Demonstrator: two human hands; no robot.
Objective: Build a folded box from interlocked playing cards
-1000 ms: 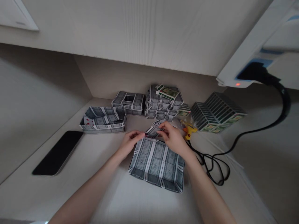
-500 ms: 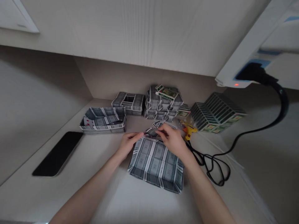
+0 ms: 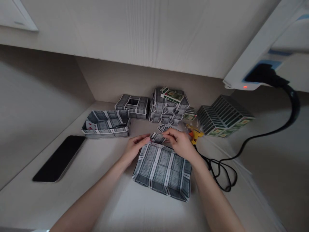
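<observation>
A playing card (image 3: 158, 138), patterned back up, is held level between my two hands at the far edge of a shallow open box built from playing cards (image 3: 161, 167). My left hand (image 3: 135, 147) is closed with its fingertips at the card's left end. My right hand (image 3: 180, 143) pinches the right end between thumb and fingers. The box rests on the desk below my wrists, its patterned inside facing me. Just beyond my right fingers lie several loose playing cards (image 3: 164, 127), partly covered by that hand.
Behind are a card-built box with an opening (image 3: 136, 106) and a stack of card-built boxes (image 3: 166, 108). An open card-built tray (image 3: 106, 132) and a black phone (image 3: 59, 158) lie left. A yellow glue gun (image 3: 196, 135), its black cord (image 3: 225, 170) and card packs (image 3: 224, 116) stand right.
The card between my hands has come up flatter and more of its back shows. My right hand has shifted slightly right; the box has barely moved.
</observation>
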